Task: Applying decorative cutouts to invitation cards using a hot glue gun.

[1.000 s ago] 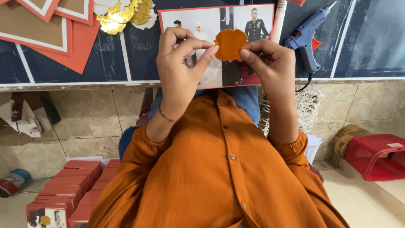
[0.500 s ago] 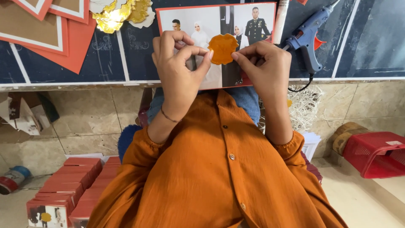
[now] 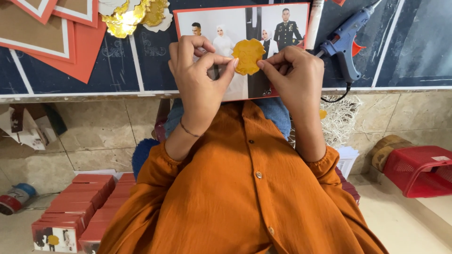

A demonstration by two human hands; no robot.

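Gold seal (image 3: 248, 55): a scalloped disc, pinched at its left edge by your left hand (image 3: 200, 77) and at its right edge by your right hand (image 3: 294, 75), thumb and forefinger of each closed on it. You hold it over the middle of the photo card (image 3: 245, 28), a red-bordered print lying on the table (image 3: 141, 70); whether the seal touches the card cannot be told. Judged from this, the seal is placed but not yet let go, so pressing down and releasing appear to be left.

Table: dark blue with pale lines. A blue glue gun (image 3: 346, 40) lies just right of the card, more gold seals (image 3: 134, 14) far left of it, and red and tan frames (image 3: 56, 33) at the far left corner.

Room: beige tiled floor (image 3: 94, 131); stacked red boxes (image 3: 77, 207) near left, a red basket (image 3: 419, 169) right, pale straw (image 3: 341, 120) beneath the table's edge.
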